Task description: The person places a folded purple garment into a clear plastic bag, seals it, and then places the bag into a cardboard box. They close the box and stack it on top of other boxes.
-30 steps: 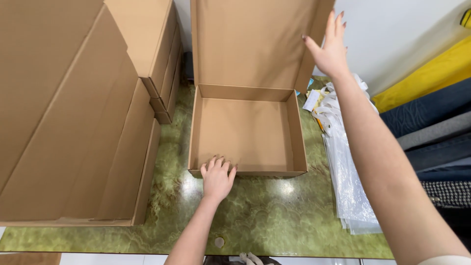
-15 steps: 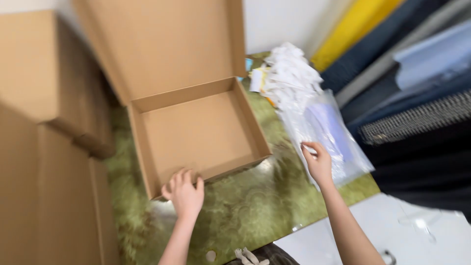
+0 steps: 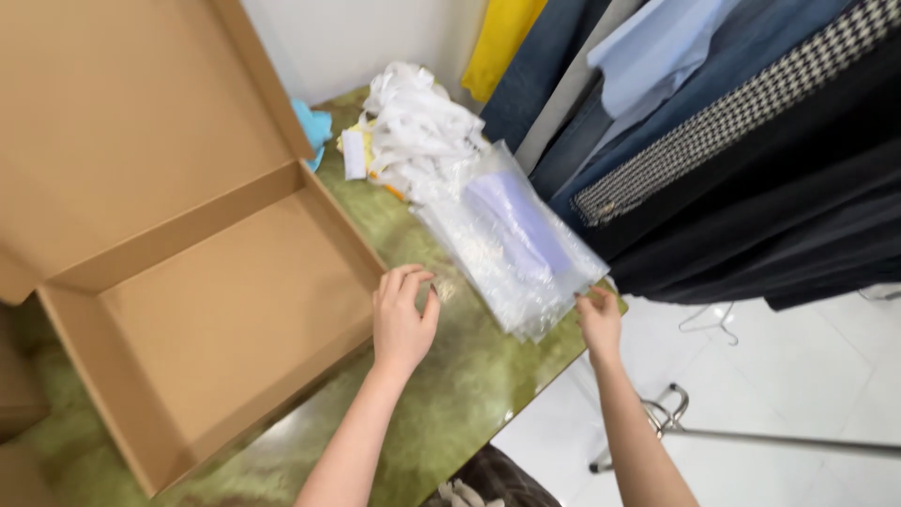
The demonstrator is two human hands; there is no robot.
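An open brown cardboard box with its lid raised lies on a green marbled table. My left hand rests on the table beside the box's right corner, fingers curled, holding nothing. My right hand pinches the near corner of a stack of clear bubble-wrap bags that lies at the table's right edge. A lilac sheet shows through the top bag.
A heap of white plastic bags lies behind the bubble-wrap stack, with a blue item next to it. Hanging clothes in dark, checked, blue and yellow fabric fill the right. A metal rack foot stands on the white floor.
The view has swung right. My right hand came down from the box lid to the bubble-wrap stack's corner. My left hand shifted from the box's front wall to its right corner.
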